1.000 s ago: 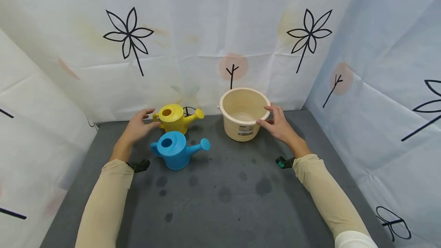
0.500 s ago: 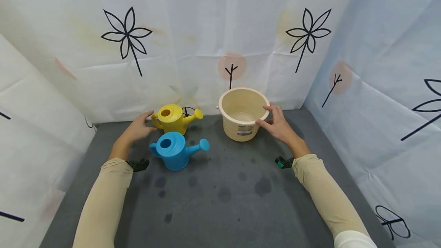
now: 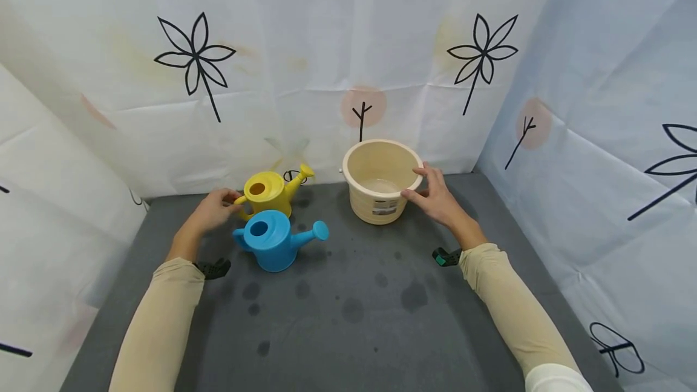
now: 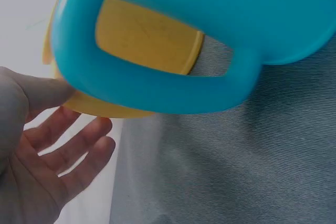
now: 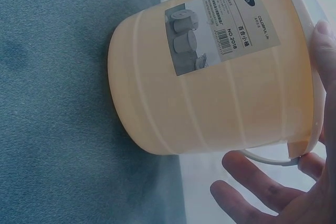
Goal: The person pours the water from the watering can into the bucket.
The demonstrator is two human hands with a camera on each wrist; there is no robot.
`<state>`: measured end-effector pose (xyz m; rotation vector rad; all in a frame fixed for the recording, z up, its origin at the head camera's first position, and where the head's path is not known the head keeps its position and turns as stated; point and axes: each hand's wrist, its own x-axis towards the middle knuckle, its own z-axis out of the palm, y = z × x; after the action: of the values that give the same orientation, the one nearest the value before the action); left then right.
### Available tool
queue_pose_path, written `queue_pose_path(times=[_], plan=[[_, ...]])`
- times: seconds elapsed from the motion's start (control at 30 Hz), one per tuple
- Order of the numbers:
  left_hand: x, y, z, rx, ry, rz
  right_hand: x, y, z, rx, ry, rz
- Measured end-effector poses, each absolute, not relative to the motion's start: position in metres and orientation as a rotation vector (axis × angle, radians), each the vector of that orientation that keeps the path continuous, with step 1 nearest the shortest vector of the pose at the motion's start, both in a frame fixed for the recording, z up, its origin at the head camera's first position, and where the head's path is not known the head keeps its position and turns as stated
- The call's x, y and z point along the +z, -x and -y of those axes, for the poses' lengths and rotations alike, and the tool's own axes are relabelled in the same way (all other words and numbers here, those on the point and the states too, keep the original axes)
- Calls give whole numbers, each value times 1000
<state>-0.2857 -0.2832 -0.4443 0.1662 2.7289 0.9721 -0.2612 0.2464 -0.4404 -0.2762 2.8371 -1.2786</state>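
A yellow watering can [image 3: 267, 191] leans at the back left, its spout tipped upward. My left hand [image 3: 213, 209] pinches its handle between thumb and fingers; in the left wrist view, the blue can's handle covers much of that grip. Just in front stands a blue watering can [image 3: 272, 241], upright, its spout pointing right. My right hand [image 3: 435, 200] grips the rim of a cream bucket [image 3: 376, 201], with the thumb at the front edge and the index finger over the right side. Its other fingers stay loosely bent outside the bucket wall [image 5: 220, 98].
All three vessels stand toward the back of a dark grey, spotted table [image 3: 327, 331]. White printed sheets [image 3: 305, 41] hang behind it and along both sides. A thin black wire-like shape [image 3: 294, 176] shows behind the yellow can.
My left hand has moved down onto the yellow can's handle and taken hold of it. That can has tilted, spout end rising. My right hand stays on the bucket's rim.
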Motion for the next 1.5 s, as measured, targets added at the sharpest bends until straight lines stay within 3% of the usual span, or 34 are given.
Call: queue_pose_path(times=[0.7,1.5], plan=[[-453,292,275,809,-211,-2957,-441,259,-246,-1289,261,-2824],[-372,277,244,990,-334,-3151,-441,262,-247,-1263,273,-2843]])
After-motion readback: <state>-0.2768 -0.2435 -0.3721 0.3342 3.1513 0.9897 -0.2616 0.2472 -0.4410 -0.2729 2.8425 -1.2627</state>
